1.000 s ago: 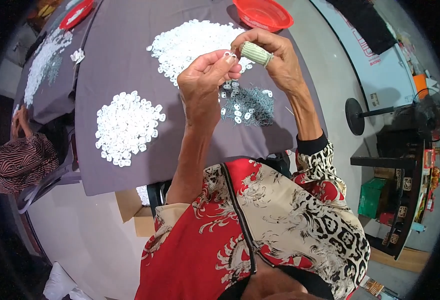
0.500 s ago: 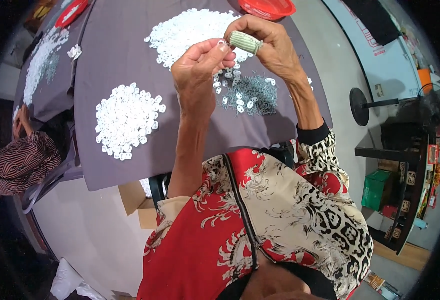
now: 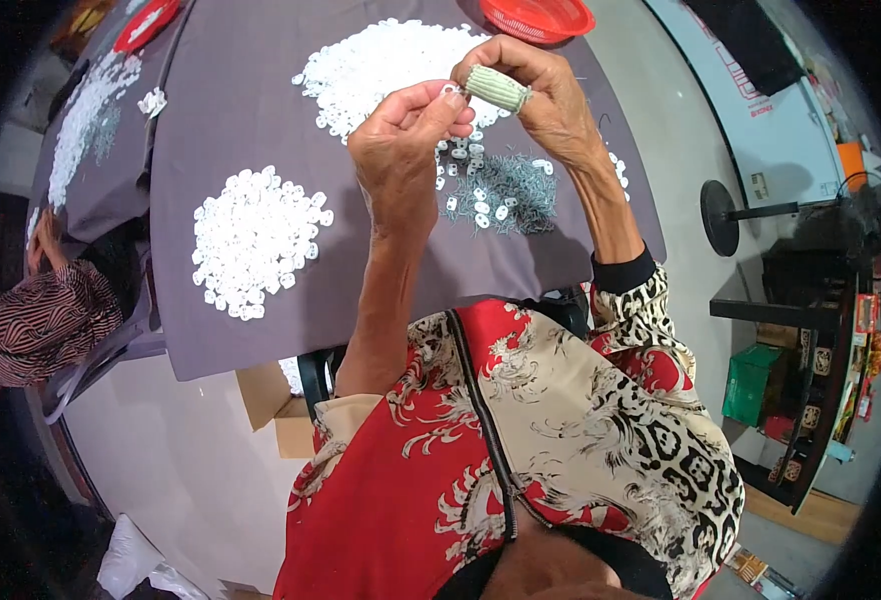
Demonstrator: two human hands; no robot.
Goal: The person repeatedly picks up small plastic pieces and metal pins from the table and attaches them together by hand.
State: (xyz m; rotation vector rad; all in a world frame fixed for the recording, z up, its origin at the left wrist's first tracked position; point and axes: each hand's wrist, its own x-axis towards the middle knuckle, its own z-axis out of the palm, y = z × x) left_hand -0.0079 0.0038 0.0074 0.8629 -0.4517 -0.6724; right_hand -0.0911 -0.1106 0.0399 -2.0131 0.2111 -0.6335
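Between the thumb and fingers of my left hand (image 3: 399, 140) is a small white plastic piece (image 3: 452, 90). My right hand (image 3: 561, 112) meets it there, its fingers pinched against the piece; whatever else they grip is too small to see. A pale green ribbed cover (image 3: 498, 88) wraps the right thumb. Below both hands lies a heap of thin grey pins (image 3: 526, 190), with several white two-holed pieces (image 3: 482, 208) on and around it. Behind my hands spreads a large pile of white pieces (image 3: 386, 62). A smaller white pile (image 3: 253, 240) sits left of my left forearm.
A red plastic basket (image 3: 539, 18) stands at the table's far edge. The table has a grey-purple cloth (image 3: 291, 350). At the left, another person (image 3: 51, 320) sits at a second table with similar piles. A cardboard box (image 3: 291, 435) is under the near edge.
Both hands have shifted very slightly, the left one a little to the right. They stay joined at the small white piece. The piles look the same.
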